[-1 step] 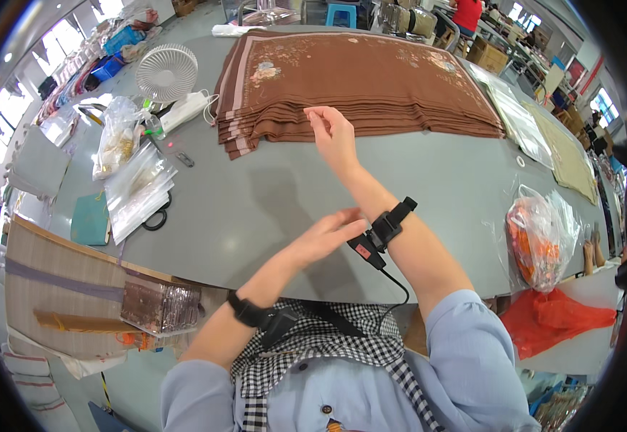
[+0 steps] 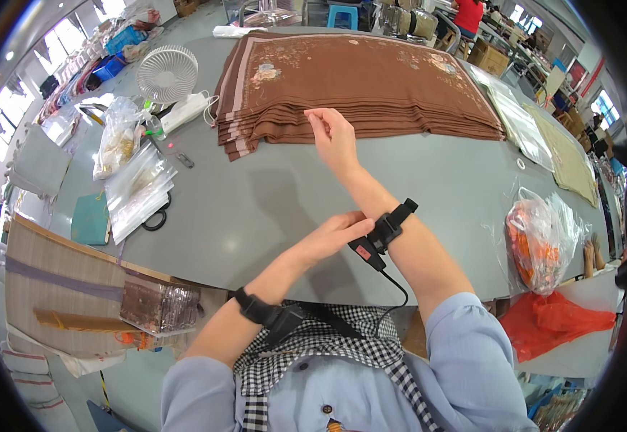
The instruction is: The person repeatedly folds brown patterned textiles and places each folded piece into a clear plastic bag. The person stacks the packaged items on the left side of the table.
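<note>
My left hand point(image 2: 336, 236) reaches across to my right wrist. Its thumb rests against the black strapped device point(image 2: 371, 243), and its fingertips are partly hidden at the wrist. A thin black cable runs from that device toward my apron. My right hand point(image 2: 336, 144) is raised above the table, fingers bent and drawn together, with nothing visible in them. Just beyond it lies a neat stack of brown floral cloths point(image 2: 342, 79) with a pale stripe at the left edge. A second black strapped device point(image 2: 263, 313) sits on my left wrist.
On the left of the grey table point(image 2: 428, 194) are a white fan point(image 2: 167, 74), clear plastic bags point(image 2: 139, 189), a green notebook point(image 2: 91, 219) and black scissors point(image 2: 156, 220). At right are a bag with orange contents point(image 2: 533, 241), a red bag point(image 2: 554, 320) and flat clear packets point(image 2: 518, 122).
My left hand has shifted slightly right, its thumb coming onto the device on my right wrist. My right hand and the cloths stay in place.
</note>
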